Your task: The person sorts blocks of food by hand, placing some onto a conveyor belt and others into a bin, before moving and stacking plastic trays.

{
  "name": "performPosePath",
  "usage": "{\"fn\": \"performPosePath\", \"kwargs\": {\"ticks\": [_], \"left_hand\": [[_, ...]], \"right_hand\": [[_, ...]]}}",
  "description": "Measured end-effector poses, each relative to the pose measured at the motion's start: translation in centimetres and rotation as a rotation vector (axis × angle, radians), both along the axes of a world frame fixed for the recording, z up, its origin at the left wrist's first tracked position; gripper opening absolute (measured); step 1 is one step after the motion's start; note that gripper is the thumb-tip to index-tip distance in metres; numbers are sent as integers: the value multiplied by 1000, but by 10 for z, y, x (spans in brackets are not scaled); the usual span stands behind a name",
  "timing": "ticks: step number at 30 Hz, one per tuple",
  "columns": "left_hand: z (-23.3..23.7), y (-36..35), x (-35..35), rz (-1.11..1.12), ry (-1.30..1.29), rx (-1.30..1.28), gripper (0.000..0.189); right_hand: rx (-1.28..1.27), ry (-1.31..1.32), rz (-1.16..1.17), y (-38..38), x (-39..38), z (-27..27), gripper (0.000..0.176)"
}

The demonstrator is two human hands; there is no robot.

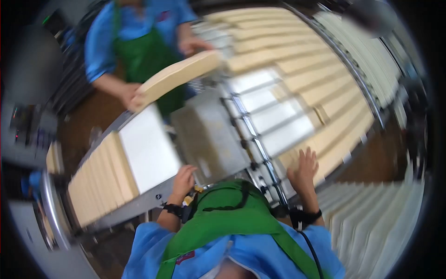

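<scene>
My left hand (pixel 184 180) hovers at the near edge of the white belt (pixel 147 148), its fingers loosely bent with nothing in them. To its right lies a flat grey metal plate (pixel 209 135) between the two conveyors. My right hand (pixel 304 171) reaches over the near part of the right conveyor, fingers spread, close over the long tan slabs (pixel 344 93) that lie there in rows. Both hands are somewhat blurred. Across from me, a co-worker holds another long tan slab (pixel 181 76) in both hands, slightly bowed, above the far side of the plate.
Tan slabs (pixel 100 179) stand packed side by side on the left conveyor. A metal rail with rollers (pixel 253 132) crosses between plate and right conveyor. White pleated sheets (pixel 371 216) are at lower right. The co-worker (pixel 144 51) in a green apron stands opposite.
</scene>
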State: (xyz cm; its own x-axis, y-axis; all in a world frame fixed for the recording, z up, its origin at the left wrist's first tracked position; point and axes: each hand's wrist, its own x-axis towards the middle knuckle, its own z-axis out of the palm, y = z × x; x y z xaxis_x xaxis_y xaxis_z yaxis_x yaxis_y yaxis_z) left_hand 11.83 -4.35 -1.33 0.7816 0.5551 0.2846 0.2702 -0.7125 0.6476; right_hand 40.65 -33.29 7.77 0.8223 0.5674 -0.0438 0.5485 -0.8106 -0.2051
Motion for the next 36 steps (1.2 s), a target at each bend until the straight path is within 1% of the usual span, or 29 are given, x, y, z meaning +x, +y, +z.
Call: {"fn": "performPosePath", "kwargs": {"ticks": [1,2,3,5,6,7,8,9,12,13,15,16,18,20,22,24,25,27,30,33,36], "left_hand": [[2,1,-3,34,-16,-41,33],[10,2,-5,71,-46,-11,33],[9,5,-11,108,-98,5,30],[19,8,-24,239,-107,22,28],[23,11,-34,291,-113,26,27],[20,16,-47,402,-106,42,28],[13,21,-59,501,-98,53,29],[9,26,-69,592,-93,63,31],[10,39,-106,1059,24,131,47],[7,40,-119,1195,104,101,53],[-1,45,-143,1451,268,38,66],[-3,47,-155,1449,274,-38,68],[-6,54,-175,1429,281,-191,74],[-8,59,-184,1348,293,-198,76],[-6,63,-188,1283,311,-231,76],[4,65,-186,1232,336,-296,74],[8,65,-185,1212,363,-263,71],[12,66,-183,1180,348,-332,70],[22,70,-184,1115,375,-367,68],[27,77,-185,1071,434,-424,67],[31,82,-188,1020,485,-504,68]], "right_hand": [[79,-19,76,13,2,4,67],[157,-30,154,27,2,9,55],[174,-18,220,43,3,9,44],[198,9,336,74,3,8,24],[219,31,395,92,0,5,18],[240,50,442,107,-3,2,14],[256,70,478,123,-7,1,13],[230,61,546,141,-14,2,19],[346,202,671,192,-36,-13,24],[315,199,657,210,-51,-14,24],[378,235,786,242,-62,-46,21],[408,252,844,259,-69,-60,19],[445,224,981,297,-100,-65,13],[395,273,1038,336,-138,-62,13],[341,358,1055,373,-169,-78,22],[260,296,1077,407,-210,-79,42],[236,256,1077,424,-228,-82,48],[189,178,1069,458,-262,-94,61],[179,105,1050,510,-301,-105,67],[92,171,1032,559,-327,-91,68],[114,106,1011,588,-345,-86,73]]}}
